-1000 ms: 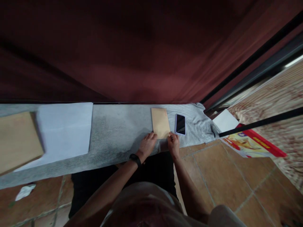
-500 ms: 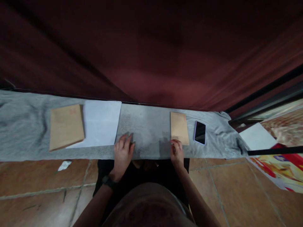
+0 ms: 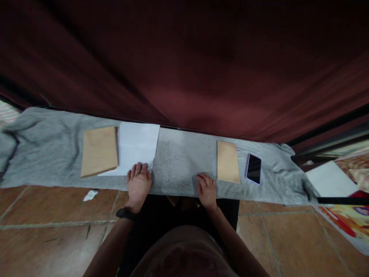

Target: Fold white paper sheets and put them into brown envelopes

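My left hand (image 3: 138,185) lies over the lower right corner of the white paper (image 3: 137,144), its fingertips touching the sheet. Its fingers are out, and it does not seem to grip anything. To the left, a stack of brown envelopes (image 3: 99,151) overlaps the paper's left side. My right hand (image 3: 206,191) rests on the grey cloth (image 3: 175,161), fingers loosely bent and apart, with nothing seen in it. A single brown envelope (image 3: 228,161) lies flat just right of that hand, apart from it. Beyond the envelope is a phone (image 3: 253,169) with a dark screen and light purple edge.
A dark red curtain-like surface (image 3: 184,88) rises behind the narrow cloth-covered table. A white sheet (image 3: 331,179) and a colourful printed box or bag (image 3: 350,219) are at the far right. A crumpled white scrap (image 3: 90,195) lies on the tiled floor (image 3: 54,207).
My left hand has moved left from the bare cloth onto the paper's corner. My right hand has come off the single envelope and shifted left onto the cloth. The camera view has turned slightly.
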Motion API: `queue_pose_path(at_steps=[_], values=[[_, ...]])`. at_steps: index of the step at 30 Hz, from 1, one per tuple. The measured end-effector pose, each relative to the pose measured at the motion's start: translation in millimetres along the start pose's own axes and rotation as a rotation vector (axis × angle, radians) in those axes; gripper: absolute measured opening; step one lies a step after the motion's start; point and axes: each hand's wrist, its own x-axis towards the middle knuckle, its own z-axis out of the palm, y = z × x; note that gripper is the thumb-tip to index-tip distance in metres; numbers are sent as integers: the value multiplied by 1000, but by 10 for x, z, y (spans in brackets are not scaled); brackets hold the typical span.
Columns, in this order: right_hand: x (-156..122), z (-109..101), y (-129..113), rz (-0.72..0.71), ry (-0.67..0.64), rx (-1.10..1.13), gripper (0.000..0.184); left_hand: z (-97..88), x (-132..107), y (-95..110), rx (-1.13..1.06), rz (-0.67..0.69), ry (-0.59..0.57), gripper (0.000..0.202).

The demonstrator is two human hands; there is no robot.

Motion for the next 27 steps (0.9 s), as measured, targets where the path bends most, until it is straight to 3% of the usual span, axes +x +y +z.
queue_pose_path(at_steps=[4, 7, 10, 13, 20, 24, 27], values=[[5, 1, -6, 4, -3, -29, 42, -60, 77, -35, -65, -30, 60, 45], [7, -1, -17, 7, -14, -29, 42, -178, 92, 31, -61, 65, 148, 42], [15, -12, -30, 22, -13, 10, 40, -279, 0, 289, -73, 273, 124, 40], [48, -42, -32, 76, 9, 126, 37, -288, -168, 675, -71, 425, 74, 37], [298, -118, 64, 429, 61, 702, 39, -165, -580, 1444, -42, 574, -110, 19], [459, -33, 178, 584, 44, 750, 45, -124, -735, 1636, -108, 649, -170, 14], [528, 38, 282, 588, 68, 729, 46, -59, -721, 1561, -210, 615, -161, 22]])
